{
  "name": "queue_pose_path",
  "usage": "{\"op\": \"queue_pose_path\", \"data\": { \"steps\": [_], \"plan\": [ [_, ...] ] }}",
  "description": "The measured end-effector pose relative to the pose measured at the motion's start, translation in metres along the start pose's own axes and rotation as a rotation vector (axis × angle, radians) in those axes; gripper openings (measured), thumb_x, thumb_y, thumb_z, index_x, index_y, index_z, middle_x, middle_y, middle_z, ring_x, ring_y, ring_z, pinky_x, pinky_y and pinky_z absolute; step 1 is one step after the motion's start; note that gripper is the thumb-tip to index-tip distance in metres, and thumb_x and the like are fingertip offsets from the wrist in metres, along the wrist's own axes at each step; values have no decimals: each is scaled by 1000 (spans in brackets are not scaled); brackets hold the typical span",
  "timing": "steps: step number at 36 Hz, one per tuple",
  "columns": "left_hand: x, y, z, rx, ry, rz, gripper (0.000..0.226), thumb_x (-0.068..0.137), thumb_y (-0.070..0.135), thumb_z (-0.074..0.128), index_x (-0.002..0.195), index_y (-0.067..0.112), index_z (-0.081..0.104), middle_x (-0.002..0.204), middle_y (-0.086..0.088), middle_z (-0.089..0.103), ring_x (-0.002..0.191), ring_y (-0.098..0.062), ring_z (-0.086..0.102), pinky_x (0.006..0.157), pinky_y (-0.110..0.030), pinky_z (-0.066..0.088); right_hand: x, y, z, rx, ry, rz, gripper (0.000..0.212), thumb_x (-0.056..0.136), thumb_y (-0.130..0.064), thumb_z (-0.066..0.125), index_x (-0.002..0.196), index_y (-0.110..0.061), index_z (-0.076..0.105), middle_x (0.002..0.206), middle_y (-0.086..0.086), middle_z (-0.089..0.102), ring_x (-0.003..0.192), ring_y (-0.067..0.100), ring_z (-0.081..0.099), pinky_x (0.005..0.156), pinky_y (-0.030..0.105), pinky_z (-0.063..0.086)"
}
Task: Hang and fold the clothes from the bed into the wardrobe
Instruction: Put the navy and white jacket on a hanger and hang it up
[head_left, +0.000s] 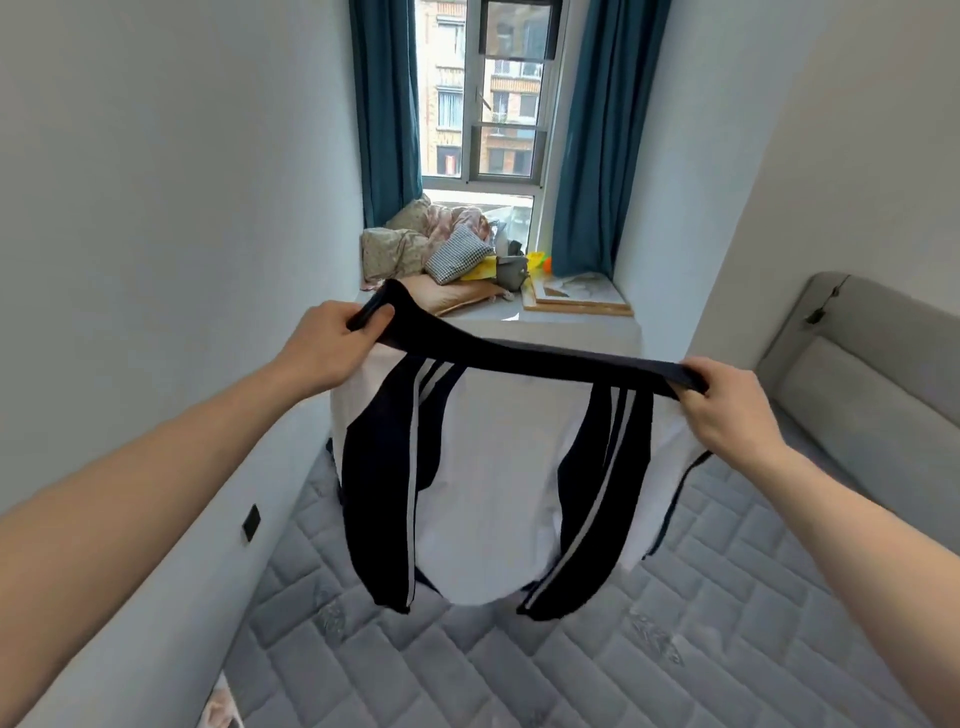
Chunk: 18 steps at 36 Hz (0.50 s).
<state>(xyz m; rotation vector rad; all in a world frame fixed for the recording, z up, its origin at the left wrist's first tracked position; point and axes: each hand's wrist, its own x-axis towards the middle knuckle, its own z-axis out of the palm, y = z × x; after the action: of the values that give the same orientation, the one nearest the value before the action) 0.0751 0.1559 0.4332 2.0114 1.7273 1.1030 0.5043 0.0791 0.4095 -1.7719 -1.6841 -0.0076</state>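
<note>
— What did the room look like?
— Narrow, with white walls (171, 171). A window (488, 93) stood at the far end between teal curtains (387, 109), daylight coming through and a brick building outside.
— And below it?
— A sill (571, 325) piled with bedding (410, 239), a checked cushion (460, 254) and a framed picture (576, 296).
— Furniture?
— A grey quilted mattress (675, 649) and a padded grey headboard (872, 374) on the right. A black socket (251, 522) sat low on the left wall.

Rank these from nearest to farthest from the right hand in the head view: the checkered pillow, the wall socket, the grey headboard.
From the right hand:
1. Grey headboard, just to its right.
2. Checkered pillow, up and left on the window ledge.
3. Wall socket, far left, low on the wall beside the mattress.
</note>
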Motion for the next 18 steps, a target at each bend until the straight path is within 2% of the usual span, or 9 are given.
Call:
{"op": "queue_pose_path", "data": {
  "steps": [4, 7, 10, 12, 14, 16, 18],
  "plan": [
    [-1, 3, -13, -29, 21, 77, 65, 100, 55, 50, 63, 2, 50, 55, -1, 43, 52, -18, 38, 55, -34, 30, -2, -2, -13, 11, 61, -45, 15, 90, -9, 58, 82, -21, 64, 58, 0, 59, 55, 24, 51, 56, 38, 43],
    [-23, -8, -10, 9, -37, 84, 63, 100, 55, 49, 56, 12, 41, 50, 6, 34, 49, -17, 32, 53, -34, 27, -20, 4, -8, -7, 15, -41, 18, 87, -5, 59, 81, -22, 63, 58, 1, 59, 56, 28, 52, 56, 40, 45],
    [-60, -32, 8, 62, -158, 86, 61, 98, 61, 45, 55, 19, 38, 46, 7, 31, 46, -11, 29, 49, -26, 23, -52, 18, 8, -9, -88, -23, 21, 88, -4, 63, 79, -24, 61, 59, -3, 60, 56, 22, 54, 54, 36, 44],
    [-90, -54, 25, 114, -257, 81, 57, 95, 63, 43, 54, 24, 42, 44, 8, 37, 45, -11, 34, 49, -24, 29, -78, 31, 23, -19, -187, 1, 28, 88, -6, 65, 75, -29, 57, 58, -7, 59, 56, 18, 54, 53, 33, 42],
    [-120, -80, 47, 189, -347, 56, 55, 97, 60, 46, 55, 24, 48, 44, 8, 42, 44, -10, 38, 48, -23, 28, -105, 47, 42, -46, -302, 25, 35, 88, -9, 67, 69, -34, 50, 56, -8, 55, 54, 16, 50, 52, 32, 38],
    [-152, -107, 72, 255, -449, 20, 56, 99, 57, 48, 61, 15, 48, 48, 4, 44, 47, -11, 36, 52, -29, 29, -135, 64, 63, -84, -420, 70, 34, 89, -13, 67, 67, -30, 48, 56, -7, 54, 53, 16, 46, 51, 33, 35],
    [-187, -133, 96, 300, -575, -7, 52, 100, 53, 51, 69, 12, 52, 59, -3, 54, 55, -18, 47, 58, -37, 38, -166, 80, 85, -125, -536, 104, 30, 91, -19, 65, 68, -25, 46, 59, -6, 55, 56, 19, 43, 53, 36, 35]
  ]
}}
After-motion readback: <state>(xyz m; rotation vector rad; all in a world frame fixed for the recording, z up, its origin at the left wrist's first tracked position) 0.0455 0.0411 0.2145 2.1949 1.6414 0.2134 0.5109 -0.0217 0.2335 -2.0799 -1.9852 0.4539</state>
